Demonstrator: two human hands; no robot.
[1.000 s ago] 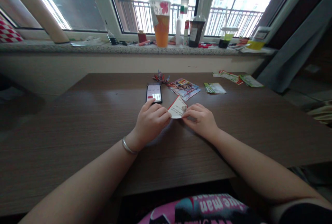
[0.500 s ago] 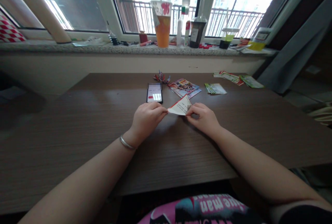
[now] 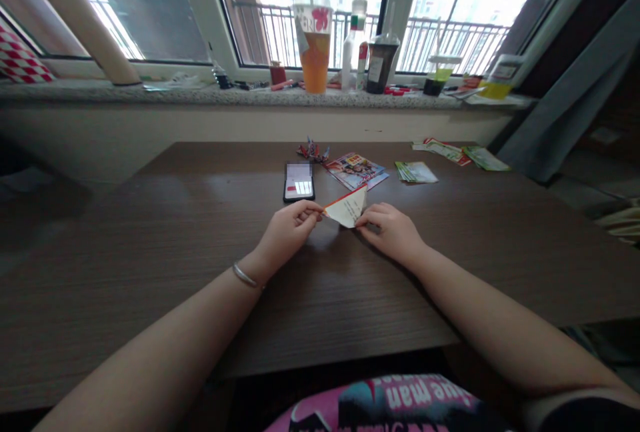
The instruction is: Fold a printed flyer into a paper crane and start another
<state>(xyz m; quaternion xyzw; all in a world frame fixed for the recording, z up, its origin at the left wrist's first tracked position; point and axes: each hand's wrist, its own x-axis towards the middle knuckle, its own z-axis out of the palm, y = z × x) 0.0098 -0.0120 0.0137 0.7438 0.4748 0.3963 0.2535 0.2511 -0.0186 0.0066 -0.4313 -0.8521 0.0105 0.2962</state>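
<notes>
A small folded piece of white paper with a red edge (image 3: 347,207) is held between both my hands just above the dark wooden table (image 3: 175,232). My left hand (image 3: 287,232), with a silver bangle on its wrist, pinches the paper's left corner. My right hand (image 3: 393,232) has its fingers closed on the paper's lower right side. A black phone (image 3: 299,181) with a lit screen lies just beyond my left hand.
Colourful printed sheets (image 3: 356,170), a small folded paper figure (image 3: 313,150) and more paper stacks (image 3: 416,171) lie further back on the table. Drink cups, one orange (image 3: 315,45), and bottles stand on the stone windowsill (image 3: 150,93). A grey curtain (image 3: 570,99) hangs at the right.
The paper has been lifted and turned from lying flat under my fingers to standing as a triangle between them. My left hand shifted from pressing the paper to pinching its left corner.
</notes>
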